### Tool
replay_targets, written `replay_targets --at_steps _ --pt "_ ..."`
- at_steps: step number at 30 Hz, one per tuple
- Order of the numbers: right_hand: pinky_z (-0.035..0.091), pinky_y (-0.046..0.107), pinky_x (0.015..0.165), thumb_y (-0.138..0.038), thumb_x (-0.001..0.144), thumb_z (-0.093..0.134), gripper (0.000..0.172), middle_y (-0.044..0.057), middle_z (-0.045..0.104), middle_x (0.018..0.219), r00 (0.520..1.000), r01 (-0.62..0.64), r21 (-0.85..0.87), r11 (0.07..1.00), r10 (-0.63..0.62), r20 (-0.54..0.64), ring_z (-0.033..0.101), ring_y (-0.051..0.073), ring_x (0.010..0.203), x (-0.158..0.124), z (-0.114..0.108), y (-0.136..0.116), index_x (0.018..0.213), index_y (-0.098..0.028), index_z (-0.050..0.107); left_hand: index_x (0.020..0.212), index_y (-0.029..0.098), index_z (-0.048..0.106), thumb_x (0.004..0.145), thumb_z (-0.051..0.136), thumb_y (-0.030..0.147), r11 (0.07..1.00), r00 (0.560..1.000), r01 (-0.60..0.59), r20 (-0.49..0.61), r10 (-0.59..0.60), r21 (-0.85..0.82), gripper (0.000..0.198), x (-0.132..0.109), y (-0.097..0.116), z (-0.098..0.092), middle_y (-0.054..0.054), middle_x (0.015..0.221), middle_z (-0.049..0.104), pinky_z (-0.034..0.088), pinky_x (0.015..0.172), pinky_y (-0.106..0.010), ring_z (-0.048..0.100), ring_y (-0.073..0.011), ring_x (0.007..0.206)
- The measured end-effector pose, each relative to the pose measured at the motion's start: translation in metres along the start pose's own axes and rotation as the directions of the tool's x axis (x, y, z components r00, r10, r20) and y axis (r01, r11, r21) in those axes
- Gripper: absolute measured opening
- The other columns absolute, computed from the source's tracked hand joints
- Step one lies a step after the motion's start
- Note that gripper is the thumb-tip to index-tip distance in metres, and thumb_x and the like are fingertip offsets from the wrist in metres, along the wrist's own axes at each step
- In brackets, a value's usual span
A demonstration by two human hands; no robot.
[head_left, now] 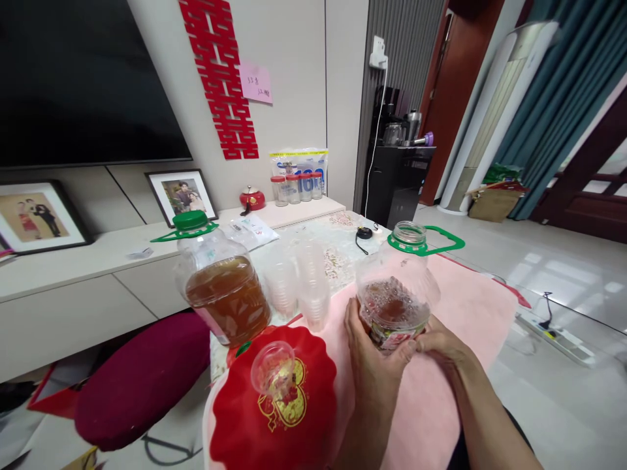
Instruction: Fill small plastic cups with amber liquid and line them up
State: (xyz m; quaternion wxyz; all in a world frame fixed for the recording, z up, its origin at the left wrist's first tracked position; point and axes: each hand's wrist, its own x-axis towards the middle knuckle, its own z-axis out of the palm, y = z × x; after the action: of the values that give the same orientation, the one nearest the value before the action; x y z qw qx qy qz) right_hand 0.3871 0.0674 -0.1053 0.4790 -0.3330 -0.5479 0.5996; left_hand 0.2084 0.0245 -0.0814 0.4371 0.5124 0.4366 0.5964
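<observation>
My left hand (375, 362) and my right hand (443, 343) are both wrapped around the lower part of a clear plastic jug (394, 307). Foamy brown liquid fills its lower half; its mouth has no cap, and a green loop handle sticks out to the right at the neck. A second jug (228, 294) on the left has a green cap and holds more of the brown liquid. Between the jugs stand stacks of clear plastic cups (313, 294). One clear cup (273, 369) lies in a red scalloped plate (235, 418) with a gold design.
A pink cloth (480, 307) covers part of the table. A black tape-measure-like item (364, 233) lies at the back. Red-lidded jars (298, 189) and framed photos (181, 196) stand on the white cabinet. A maroon stool (147, 378) is at left, a power strip (558, 336) on the right floor.
</observation>
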Motion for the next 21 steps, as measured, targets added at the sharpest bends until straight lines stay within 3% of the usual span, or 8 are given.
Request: replay_targets --at_steps 7,10,14,18,21 --pt "0.045 0.06 0.114 -0.051 0.056 0.096 0.104 0.012 0.062 0.15 1.0 -0.016 -0.1 0.995 0.013 -0.024 0.053 0.044 0.14 -0.008 -0.008 -0.001 0.149 -0.027 0.055 0.153 0.019 0.031 0.061 0.089 0.04 0.994 1.0 0.001 -0.029 -0.004 -0.106 0.111 0.0 0.01 0.003 -0.019 0.158 0.036 0.044 0.124 -0.044 0.041 -0.033 0.15" --pt "0.048 0.059 0.113 -0.051 0.054 0.098 0.102 0.009 0.066 0.145 0.999 -0.025 -0.19 0.982 0.019 -0.035 0.054 0.044 0.139 -0.012 -0.006 -0.01 0.147 -0.032 0.058 0.152 0.021 0.032 0.063 0.088 0.035 0.979 0.999 0.049 0.025 -0.045 -0.199 0.106 -0.002 0.017 0.0 -0.018 0.159 0.037 0.05 0.118 -0.041 0.042 -0.031 0.148" --pt "0.055 0.062 0.103 -0.057 0.052 0.098 0.1 0.012 0.072 0.134 0.997 -0.069 -0.301 0.951 0.055 -0.055 0.059 0.049 0.131 -0.019 0.0 -0.027 0.142 -0.03 0.065 0.149 0.021 0.036 0.059 0.093 0.037 0.965 0.992 0.101 0.093 -0.081 -0.241 0.107 -0.002 0.021 -0.005 -0.017 0.154 0.044 0.044 0.123 -0.044 0.046 -0.0312 0.146" --pt "0.053 0.064 0.106 -0.063 0.051 0.096 0.111 0.015 0.067 0.142 0.992 -0.033 -0.371 0.928 -0.014 -0.123 0.055 0.051 0.135 -0.028 0.007 -0.043 0.149 -0.028 0.058 0.144 0.02 0.034 0.058 0.095 0.046 0.894 0.98 0.158 0.178 -0.089 -0.42 0.108 -0.004 0.026 -0.003 -0.017 0.144 0.053 0.053 0.112 -0.039 0.059 -0.0271 0.131" --pt "0.059 0.06 0.1 -0.065 0.051 0.096 0.114 0.016 0.067 0.142 0.996 -0.046 -0.41 0.911 0.009 -0.091 0.058 0.051 0.133 -0.032 0.008 -0.057 0.151 -0.028 0.055 0.135 0.02 0.037 0.052 0.098 0.048 0.817 0.973 0.196 0.212 -0.093 -0.542 0.107 -0.008 0.032 -0.001 -0.016 0.136 0.06 0.057 0.106 -0.039 0.065 -0.026 0.12"
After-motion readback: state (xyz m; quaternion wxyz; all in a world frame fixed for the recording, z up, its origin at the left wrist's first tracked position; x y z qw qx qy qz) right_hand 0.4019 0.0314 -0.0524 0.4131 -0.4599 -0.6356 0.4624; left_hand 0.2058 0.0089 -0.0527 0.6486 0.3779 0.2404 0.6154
